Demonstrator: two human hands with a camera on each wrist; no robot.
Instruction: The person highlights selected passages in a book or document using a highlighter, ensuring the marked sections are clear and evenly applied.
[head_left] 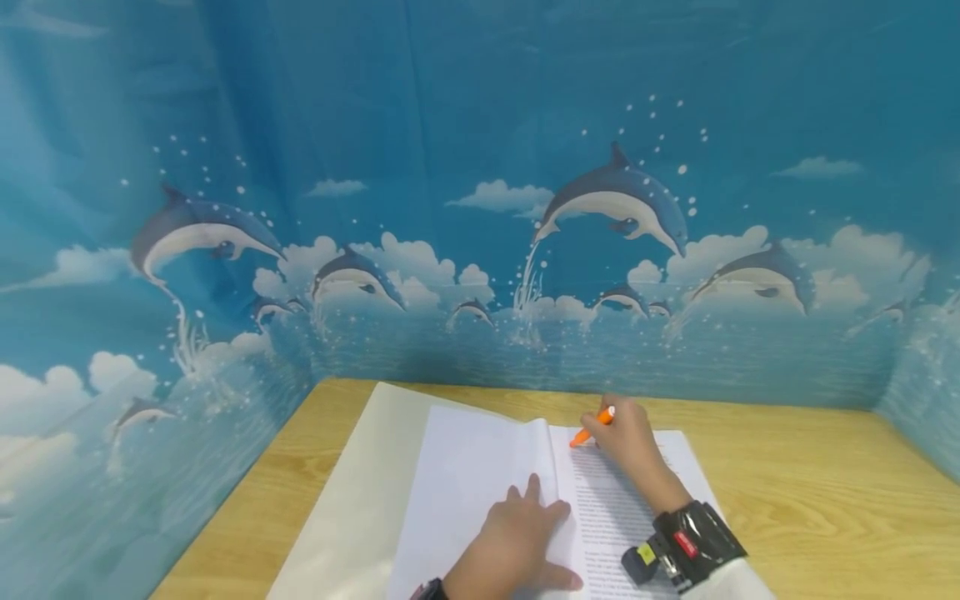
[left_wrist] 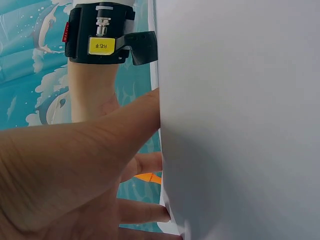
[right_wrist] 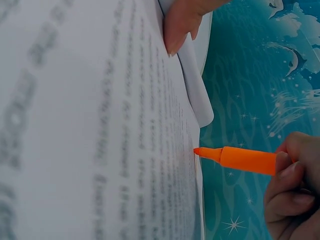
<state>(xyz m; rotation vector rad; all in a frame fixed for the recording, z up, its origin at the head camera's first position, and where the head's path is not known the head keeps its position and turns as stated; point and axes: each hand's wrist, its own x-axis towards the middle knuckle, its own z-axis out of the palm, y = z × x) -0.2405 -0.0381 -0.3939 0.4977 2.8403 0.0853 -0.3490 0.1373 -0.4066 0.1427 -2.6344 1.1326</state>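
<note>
A stapled-looking stack of white paper (head_left: 472, 467) lies open on the table, with printed text on its right page (head_left: 611, 517). My right hand (head_left: 626, 433) pinches an orange highlighter (head_left: 592, 427) above the upper part of that page. In the right wrist view the highlighter (right_wrist: 247, 159) has its orange tip at the edge of the printed sheet. Spread flat, my left hand (head_left: 517, 537) rests on the blank left page beside the fold. In the left wrist view its fingers (left_wrist: 142, 211) lie against the white sheet.
Beneath the papers is a larger pale sheet (head_left: 337, 508) on the wooden table (head_left: 825, 483). A blue curtain with dolphins (head_left: 450, 125) hangs behind and at the sides. A black wrist camera strap (head_left: 701, 550) sits on the right wrist.
</note>
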